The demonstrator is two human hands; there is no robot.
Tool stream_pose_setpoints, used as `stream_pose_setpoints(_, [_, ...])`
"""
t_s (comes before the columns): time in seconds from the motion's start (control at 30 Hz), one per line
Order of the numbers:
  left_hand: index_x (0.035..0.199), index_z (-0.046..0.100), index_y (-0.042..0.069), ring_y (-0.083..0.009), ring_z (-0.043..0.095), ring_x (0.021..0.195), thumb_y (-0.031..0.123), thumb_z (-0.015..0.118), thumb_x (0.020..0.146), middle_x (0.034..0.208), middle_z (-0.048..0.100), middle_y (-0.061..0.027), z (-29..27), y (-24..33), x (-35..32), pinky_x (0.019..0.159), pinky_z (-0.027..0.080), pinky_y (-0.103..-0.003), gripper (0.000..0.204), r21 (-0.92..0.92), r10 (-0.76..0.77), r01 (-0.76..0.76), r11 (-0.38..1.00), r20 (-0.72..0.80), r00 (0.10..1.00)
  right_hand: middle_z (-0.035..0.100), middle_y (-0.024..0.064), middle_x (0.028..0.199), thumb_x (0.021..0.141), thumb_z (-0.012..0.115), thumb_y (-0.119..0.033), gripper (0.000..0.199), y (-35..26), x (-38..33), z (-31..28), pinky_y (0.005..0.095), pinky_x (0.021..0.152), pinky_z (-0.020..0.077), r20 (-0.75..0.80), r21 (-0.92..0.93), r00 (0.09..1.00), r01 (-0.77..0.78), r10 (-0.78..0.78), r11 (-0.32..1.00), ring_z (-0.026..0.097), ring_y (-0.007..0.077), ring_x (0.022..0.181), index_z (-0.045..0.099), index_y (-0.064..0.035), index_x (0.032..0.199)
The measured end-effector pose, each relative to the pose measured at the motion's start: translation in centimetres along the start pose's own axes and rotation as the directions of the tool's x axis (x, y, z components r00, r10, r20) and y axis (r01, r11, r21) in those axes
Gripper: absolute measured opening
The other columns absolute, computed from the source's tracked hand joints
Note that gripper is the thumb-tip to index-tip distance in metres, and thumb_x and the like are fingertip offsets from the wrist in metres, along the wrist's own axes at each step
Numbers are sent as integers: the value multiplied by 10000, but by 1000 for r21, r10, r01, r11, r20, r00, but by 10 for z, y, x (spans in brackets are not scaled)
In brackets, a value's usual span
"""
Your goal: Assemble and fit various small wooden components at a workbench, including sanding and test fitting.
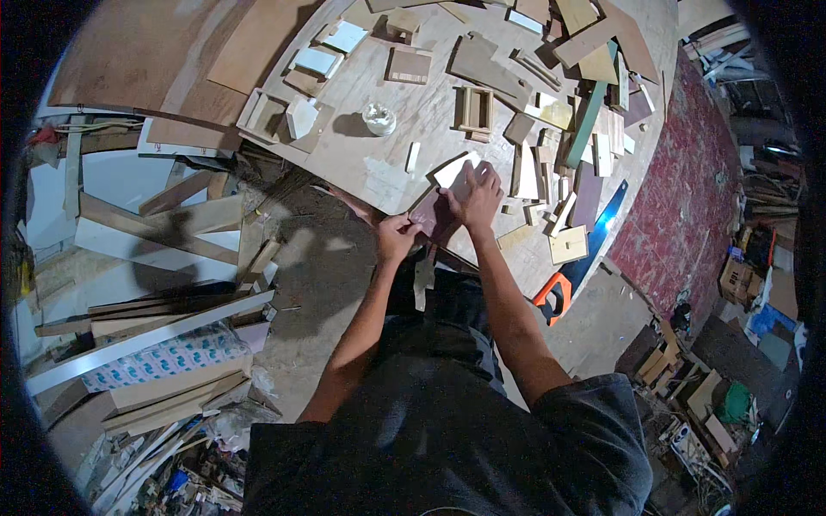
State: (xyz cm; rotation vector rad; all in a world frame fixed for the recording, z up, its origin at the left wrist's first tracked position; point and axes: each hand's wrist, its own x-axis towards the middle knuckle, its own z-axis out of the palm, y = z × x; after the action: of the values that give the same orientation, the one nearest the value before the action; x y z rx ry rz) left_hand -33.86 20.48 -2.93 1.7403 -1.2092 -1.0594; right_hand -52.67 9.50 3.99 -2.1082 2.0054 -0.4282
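Observation:
A flat reddish-brown piece (433, 217), thin board or sheet, lies at the near edge of the wooden table. My left hand (397, 239) is closed in a pinch on its left corner. Over its right side lies my right hand (476, 199), thumb and fingers spread and pressing down. A pale, light-coloured piece (456, 170) shows just beyond the brown one, partly covered by the right fingers. A small white block (413, 157) stands a little farther off, and a clear jar with whitish contents (379, 119) sits beyond it.
Wood offcuts, a small wooden frame (476, 113) and a green strip (590, 125) crowd the table's right side. A handsaw with an orange handle (555, 297) lies at the right edge. Boards (155, 224) are piled on the left; scrap (705, 413) lies at lower right.

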Motion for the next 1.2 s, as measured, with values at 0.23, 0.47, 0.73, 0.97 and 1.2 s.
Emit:
stream_pose_setpoints(0.23, [1149,566,14,-332,588,916,75,841,596,975,581,-168,19,59,-10,776,491,-446,621,352,56,-12,936,-115,992,394,236,1408,712,766,-535,833,-20,-48,10,527,984,359,51,11,999,7,-8,1000,392,424,1278,493,-191,1421])
stream_pose_setpoints(0.47, [1298,468,26,-384,498,1119,105,816,637,1147,515,-185,18,62,-19,946,432,-492,751,308,26,-6,951,-63,998,371,254,1436,743,739,-511,837,6,-20,2,528,1030,327,123,41,992,32,-37,999,395,410,1269,437,-204,1460])
stream_pose_setpoints(0.73, [1127,473,-1,-389,504,1096,95,840,650,1101,494,-192,26,55,-26,931,422,-480,610,252,16,23,968,-150,989,342,214,1487,734,749,-481,821,-21,-46,7,562,1041,328,229,20,961,155,-155,988,390,432,1292,437,-255,1459])
stream_pose_setpoints(0.97, [1234,490,-7,-368,533,1077,103,876,620,1145,501,-179,28,52,-27,895,473,-446,734,309,207,-151,939,-158,965,374,263,1441,728,766,-456,830,8,-8,7,543,1055,313,20,34,1000,-24,23,999,392,442,1267,450,-189,1448])
stream_pose_setpoints(1.2, [1259,510,23,-325,579,994,60,865,595,1148,513,-163,28,27,-30,840,506,-406,754,241,199,-148,959,-201,959,373,224,1458,727,739,-526,870,-13,-40,7,557,1067,291,229,26,955,187,-188,982,375,402,1307,413,-232,1478])
